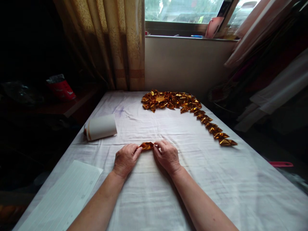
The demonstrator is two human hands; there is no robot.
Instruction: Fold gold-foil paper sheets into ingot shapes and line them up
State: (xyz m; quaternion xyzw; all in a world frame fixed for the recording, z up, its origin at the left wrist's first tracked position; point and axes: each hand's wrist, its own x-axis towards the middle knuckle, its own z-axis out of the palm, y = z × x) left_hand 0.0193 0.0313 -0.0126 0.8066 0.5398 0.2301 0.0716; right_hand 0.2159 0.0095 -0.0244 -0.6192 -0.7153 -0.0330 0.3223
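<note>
Between my two hands, near the middle of the white-covered table, is a folded gold foil paper ingot. The fingers of my left hand are closed on its left end. My right hand pinches the right end between thumb and fingers. Farther back lies a pile of similar gold foil pieces, with a row of them trailing down the right side. To the left of my hands a white roll rests on its side; its inside is hidden from me.
A lined paper sheet lies on the cloth at the left front. Beyond the table's left edge stands a red container. A curtain hangs at the back. Clothes hang along the right, above a pink handle.
</note>
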